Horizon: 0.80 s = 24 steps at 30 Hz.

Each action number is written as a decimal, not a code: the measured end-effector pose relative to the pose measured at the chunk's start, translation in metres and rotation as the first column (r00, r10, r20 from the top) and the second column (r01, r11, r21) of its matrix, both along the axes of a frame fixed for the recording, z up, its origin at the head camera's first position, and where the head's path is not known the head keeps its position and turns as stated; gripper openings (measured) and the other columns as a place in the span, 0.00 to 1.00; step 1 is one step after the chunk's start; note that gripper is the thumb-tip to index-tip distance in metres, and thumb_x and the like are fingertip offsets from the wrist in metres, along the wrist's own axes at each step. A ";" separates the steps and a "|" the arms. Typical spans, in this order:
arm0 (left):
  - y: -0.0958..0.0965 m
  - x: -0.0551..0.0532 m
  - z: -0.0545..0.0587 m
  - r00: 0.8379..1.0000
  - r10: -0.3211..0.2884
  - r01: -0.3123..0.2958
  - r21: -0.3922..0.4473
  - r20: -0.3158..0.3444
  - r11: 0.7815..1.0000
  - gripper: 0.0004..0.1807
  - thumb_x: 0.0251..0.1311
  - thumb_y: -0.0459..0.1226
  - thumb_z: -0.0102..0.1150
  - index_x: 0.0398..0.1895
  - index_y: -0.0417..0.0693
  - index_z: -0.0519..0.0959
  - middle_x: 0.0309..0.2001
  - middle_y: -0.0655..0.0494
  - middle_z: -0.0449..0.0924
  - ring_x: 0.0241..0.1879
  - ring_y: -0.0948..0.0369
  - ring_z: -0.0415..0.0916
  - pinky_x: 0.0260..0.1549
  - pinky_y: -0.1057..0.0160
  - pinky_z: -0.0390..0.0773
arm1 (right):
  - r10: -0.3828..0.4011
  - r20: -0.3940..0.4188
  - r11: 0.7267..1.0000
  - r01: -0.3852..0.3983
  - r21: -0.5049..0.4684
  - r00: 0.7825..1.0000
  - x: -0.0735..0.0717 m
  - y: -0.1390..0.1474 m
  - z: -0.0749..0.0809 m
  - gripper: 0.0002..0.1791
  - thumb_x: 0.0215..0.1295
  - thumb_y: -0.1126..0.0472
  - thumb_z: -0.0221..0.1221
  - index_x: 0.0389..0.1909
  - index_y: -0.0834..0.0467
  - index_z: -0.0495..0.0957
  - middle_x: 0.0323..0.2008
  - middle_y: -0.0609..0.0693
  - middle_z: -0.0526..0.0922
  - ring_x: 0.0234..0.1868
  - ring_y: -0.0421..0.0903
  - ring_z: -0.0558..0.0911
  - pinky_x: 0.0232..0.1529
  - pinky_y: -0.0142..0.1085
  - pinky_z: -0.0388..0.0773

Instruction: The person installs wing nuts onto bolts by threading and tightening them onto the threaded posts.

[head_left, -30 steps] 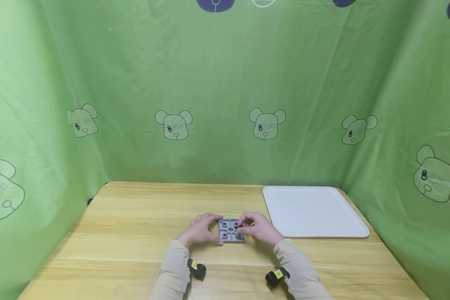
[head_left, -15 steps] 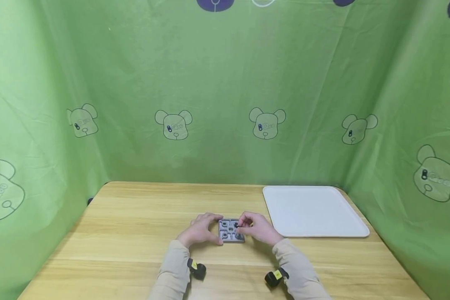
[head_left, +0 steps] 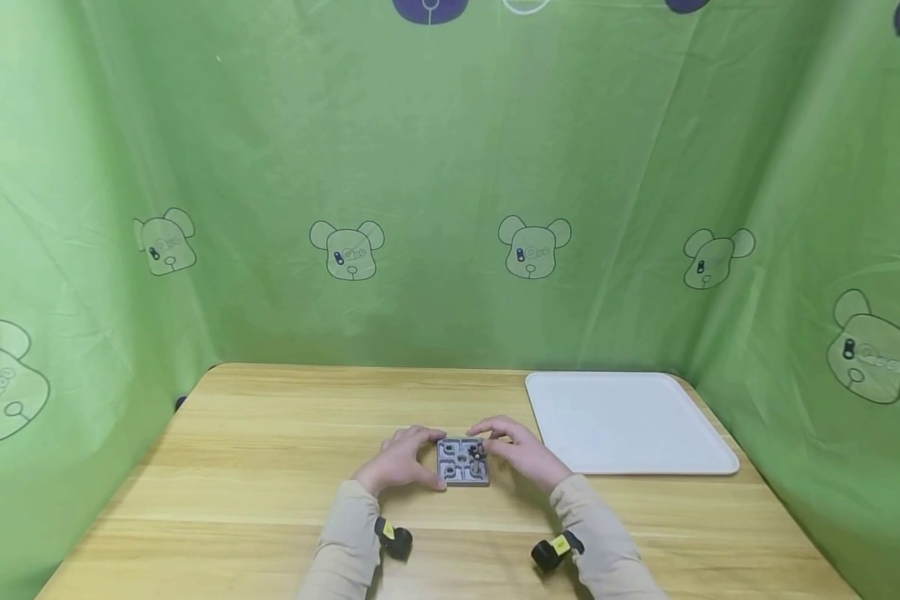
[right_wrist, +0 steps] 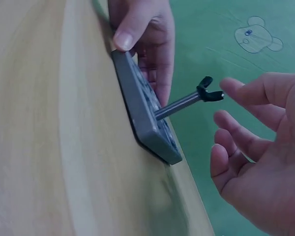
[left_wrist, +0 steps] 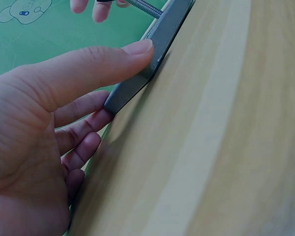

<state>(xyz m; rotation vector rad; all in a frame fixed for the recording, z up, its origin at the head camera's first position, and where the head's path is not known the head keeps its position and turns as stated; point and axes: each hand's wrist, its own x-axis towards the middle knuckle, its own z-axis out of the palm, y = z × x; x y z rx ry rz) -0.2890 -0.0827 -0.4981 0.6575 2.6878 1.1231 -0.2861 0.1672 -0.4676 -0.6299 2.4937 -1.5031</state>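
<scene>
A grey square metal plate [head_left: 462,482] with recessed corners lies on the table in the head view. My left hand [head_left: 403,460] grips its left side between thumb and fingers, and the left wrist view shows the thumb on the plate's edge [left_wrist: 157,54]. From the plate rises a threaded rod [right_wrist: 178,105] with a black wing nut [right_wrist: 210,92] at its top. Fingers spread loosely, my right hand [right_wrist: 265,142] is beside the wing nut and grips nothing. Its index fingertip is very near one wing; whether they touch I cannot tell.
A white tray [head_left: 633,421] lies at the back right of the wooden table [head_left: 232,500]. Green curtain [head_left: 435,317] printed with bear heads surrounds the table's back and sides. Each wrist carries a black camera on a strap.
My right hand's fingers have let go of the wing nut and spread apart, leaving it standing on the rod. The left hand and the plate have stayed in place.
</scene>
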 end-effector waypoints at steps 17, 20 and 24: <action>0.001 0.000 0.001 1.000 0.002 -0.002 -0.002 -0.005 1.000 0.48 0.36 0.48 0.76 0.67 0.50 0.69 0.67 0.48 0.69 0.66 0.46 0.62 0.65 0.35 0.55 | 0.135 0.074 0.990 -0.132 -0.038 0.988 0.001 0.005 0.000 0.18 0.65 0.69 0.49 0.54 0.61 0.79 0.62 0.62 0.75 0.65 0.61 0.69 0.67 0.62 0.59; 0.001 0.001 0.002 1.000 0.002 -0.002 -0.001 -0.003 1.000 0.48 0.36 0.48 0.76 0.67 0.50 0.69 0.67 0.48 0.69 0.66 0.46 0.62 0.65 0.35 0.55 | 0.121 0.071 0.993 -0.120 -0.023 0.990 -0.001 0.006 -0.001 0.18 0.64 0.67 0.51 0.52 0.60 0.80 0.59 0.60 0.77 0.60 0.57 0.72 0.63 0.54 0.66; 0.001 0.001 0.002 1.000 0.001 -0.001 0.006 0.000 1.000 0.48 0.36 0.48 0.76 0.67 0.50 0.69 0.67 0.48 0.70 0.66 0.46 0.62 0.66 0.35 0.54 | 0.099 0.065 0.995 -0.099 -0.002 0.993 -0.002 0.005 -0.002 0.17 0.62 0.65 0.54 0.51 0.58 0.81 0.52 0.59 0.80 0.49 0.48 0.74 0.51 0.40 0.69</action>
